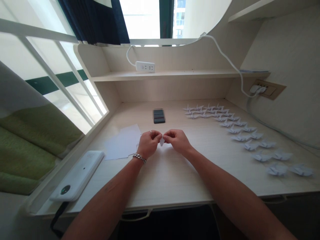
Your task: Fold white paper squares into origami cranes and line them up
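Note:
Between my two hands, above the middle of the desk, is a small folded piece of white paper. My left hand pinches its left side between thumb and fingers; a ring and a chain bracelet show on this hand and wrist. My right hand pinches the right side in the same way. The fingertips hide the upper part of the paper. Flat white sheets lie overlapping to the left of my left hand. Rows of folded white paper cranes stand on the right of the desk.
A dark phone-like object lies beyond my hands. On the left edge rests a white power bank with a black cable. A power strip sits on the shelf. A white cable runs to the wall socket.

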